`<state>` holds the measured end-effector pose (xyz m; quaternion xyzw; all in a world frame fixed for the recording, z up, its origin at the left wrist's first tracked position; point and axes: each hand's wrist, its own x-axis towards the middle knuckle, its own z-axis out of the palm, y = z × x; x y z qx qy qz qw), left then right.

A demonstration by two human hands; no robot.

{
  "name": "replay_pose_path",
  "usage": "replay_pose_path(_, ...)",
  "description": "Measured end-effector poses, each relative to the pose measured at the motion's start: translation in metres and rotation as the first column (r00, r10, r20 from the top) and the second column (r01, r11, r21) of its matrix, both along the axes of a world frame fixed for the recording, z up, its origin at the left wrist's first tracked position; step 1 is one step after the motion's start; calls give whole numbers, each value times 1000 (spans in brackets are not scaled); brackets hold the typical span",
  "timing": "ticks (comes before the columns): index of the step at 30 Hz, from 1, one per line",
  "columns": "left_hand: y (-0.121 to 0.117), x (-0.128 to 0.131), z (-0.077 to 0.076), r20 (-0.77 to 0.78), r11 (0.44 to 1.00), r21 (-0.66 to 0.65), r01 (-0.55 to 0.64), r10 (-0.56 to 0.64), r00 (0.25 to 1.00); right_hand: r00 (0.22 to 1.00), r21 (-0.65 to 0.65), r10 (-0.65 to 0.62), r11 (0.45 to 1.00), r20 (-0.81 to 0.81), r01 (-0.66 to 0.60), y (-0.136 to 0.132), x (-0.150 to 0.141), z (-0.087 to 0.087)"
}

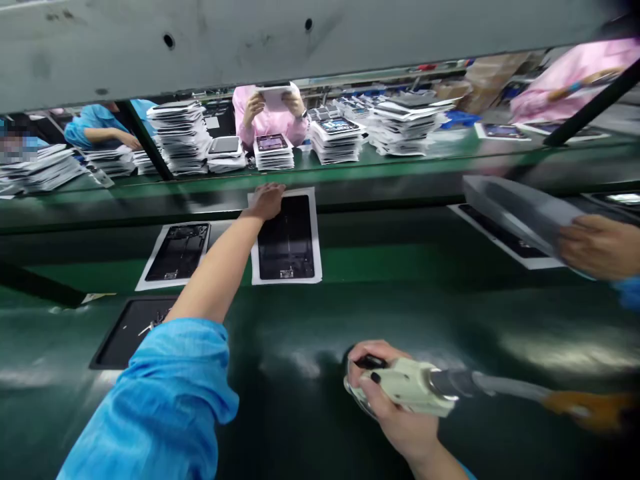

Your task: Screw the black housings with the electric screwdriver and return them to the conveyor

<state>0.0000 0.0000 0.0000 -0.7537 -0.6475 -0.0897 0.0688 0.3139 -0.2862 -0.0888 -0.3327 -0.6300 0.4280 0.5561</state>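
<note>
Left hand (269,200) is stretched right out, its fingers bent over the top left corner of a flat black panel (287,240). I cannot tell if they pinch it or just rest there. That panel lies on a white sheet (318,270) by the far edge of the green table (310,320); maybe the sheet saves it from scratches. Right hand (403,419) is closed around a pale green tool (415,388), nearer the table's near edge. It looks fat, so perhaps that is why the fingers wrap around it. A grey hose (510,387) runs from its back end.

Left of the panel, another black panel (175,250) has its own sheet. Nearer, a black tray (107,350) has little bits in it, perhaps so they won't roll off. On the right, a co-worker's hand (600,247) holds a blurry, cloudy sheet (525,207).

The table is smooth and shiny. Past its far edge, a bench (360,165) carries tall stacks (337,147), with a person in pink (243,113) behind. A grey beam (240,40) crosses up high.
</note>
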Motion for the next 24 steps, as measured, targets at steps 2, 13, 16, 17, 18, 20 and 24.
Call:
replay_pose_path(2, -10, -6, -5, -24, 997, -67, -28, 27, 999, 1000, -13, -11, 1000, 23, 12, 0, 2, 0)
replay_pose_path(13, -202, -181, -20, -435, 761, -535, -367, 125, 892, 988, -64, -67, 995, 143, 76, 3, 8, 11)
replay_pose_path(16, -231, -197, -32, -453, 755, -520, -399, 153, 878, 993, -112, -89, 989, 83, 98, 2, 5, 10)
replay_pose_path(17, -236, -198, -36, -454, 762, -508, -402, 160, 877, 995, -138, -88, 986, 48, 94, 1, 3, 9)
replay_pose_path(18, -239, -198, -40, -453, 771, -494, -402, 166, 876, 997, -165, -81, 983, 16, 82, 0, 1, 8)
replay_pose_path(20, -243, -196, -45, -444, 793, -463, -396, 179, 878, 998, -203, -56, 978, -29, 49, -2, -3, 7)
replay_pose_path(24, -244, -194, -45, -409, 825, -412, -387, 212, 888, 995, -204, -70, 977, -66, 55, -1, -7, 6)
